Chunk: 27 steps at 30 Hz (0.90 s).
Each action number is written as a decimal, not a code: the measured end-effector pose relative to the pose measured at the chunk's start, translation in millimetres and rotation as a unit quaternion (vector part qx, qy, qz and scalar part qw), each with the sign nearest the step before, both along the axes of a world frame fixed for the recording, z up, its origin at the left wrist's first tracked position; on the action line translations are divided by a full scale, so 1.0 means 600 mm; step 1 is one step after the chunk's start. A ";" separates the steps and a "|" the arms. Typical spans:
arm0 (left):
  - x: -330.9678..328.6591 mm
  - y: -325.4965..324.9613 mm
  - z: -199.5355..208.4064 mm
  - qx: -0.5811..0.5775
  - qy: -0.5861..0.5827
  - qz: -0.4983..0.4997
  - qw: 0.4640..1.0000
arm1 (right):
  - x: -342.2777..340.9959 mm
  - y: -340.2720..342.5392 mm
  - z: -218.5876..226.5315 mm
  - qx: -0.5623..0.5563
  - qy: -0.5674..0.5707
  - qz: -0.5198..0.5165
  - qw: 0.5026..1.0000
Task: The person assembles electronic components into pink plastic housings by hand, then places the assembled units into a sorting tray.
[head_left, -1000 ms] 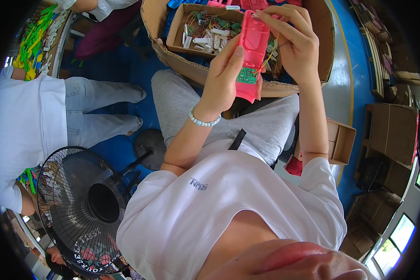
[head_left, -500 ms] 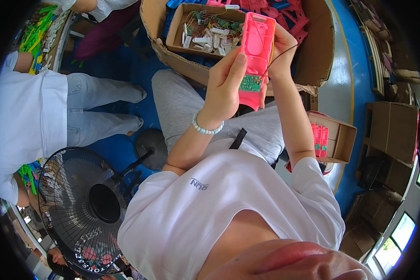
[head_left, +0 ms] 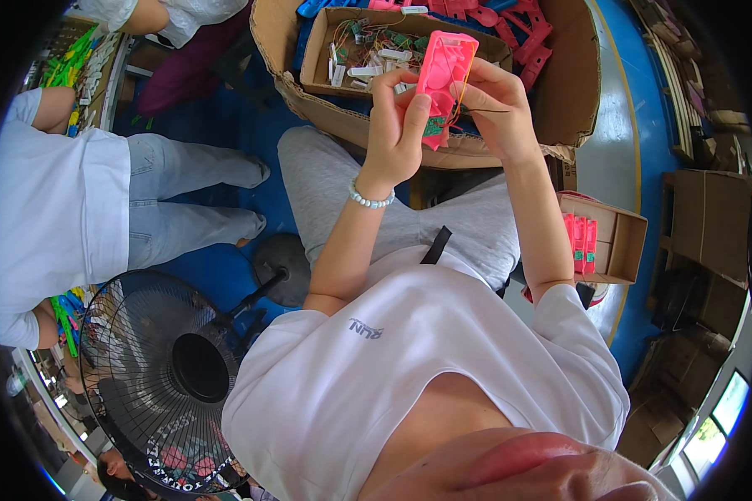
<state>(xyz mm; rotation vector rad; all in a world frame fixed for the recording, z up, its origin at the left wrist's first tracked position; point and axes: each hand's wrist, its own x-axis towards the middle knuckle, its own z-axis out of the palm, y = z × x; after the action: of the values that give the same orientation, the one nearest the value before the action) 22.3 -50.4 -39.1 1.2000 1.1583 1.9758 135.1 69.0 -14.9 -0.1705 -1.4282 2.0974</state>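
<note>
Here both hands' fingers grip the pink casing [head_left: 441, 83] (long axis upright, tilted slightly right).

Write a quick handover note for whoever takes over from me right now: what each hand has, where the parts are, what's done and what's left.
Left hand: grips the pink plastic casing, raised over the lap, open side showing a small green circuit board.
Right hand: fingertips pinch thin wires at the casing's edge.
Parts: loose wired components in the inner cardboard tray; more pink casings in the big carton ahead.
Done: several pink units stand in the small box to the right.
Left: the wires of this unit are not yet tucked in; casing open.
</note>
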 end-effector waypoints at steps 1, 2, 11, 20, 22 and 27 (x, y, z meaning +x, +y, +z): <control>0.000 0.003 -0.010 0.018 0.028 0.021 0.999 | -0.004 -0.011 0.001 0.010 -0.012 -0.030 0.999; -0.002 0.005 -0.024 0.018 0.028 0.019 0.999 | -0.007 -0.020 0.002 0.020 -0.024 -0.060 0.998; -0.018 0.015 0.053 0.110 0.196 0.099 0.969 | -0.006 -0.051 -0.002 0.172 -0.017 -0.222 0.959; 0.022 0.029 0.117 0.204 0.091 0.095 0.970 | -0.010 -0.067 0.060 0.375 0.040 -0.350 0.857; 0.030 0.027 0.115 0.195 0.102 0.120 0.968 | -0.013 -0.071 0.066 0.379 0.072 -0.352 0.853; 0.015 0.045 0.106 0.256 0.217 0.205 0.919 | -0.020 -0.080 0.061 0.357 0.091 -0.334 0.868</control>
<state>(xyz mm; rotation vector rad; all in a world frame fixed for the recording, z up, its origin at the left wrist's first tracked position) 31.3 -23.2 24.7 1.8628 1.2099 2.5139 123.3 21.0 21.9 -0.1348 -1.6271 0.9301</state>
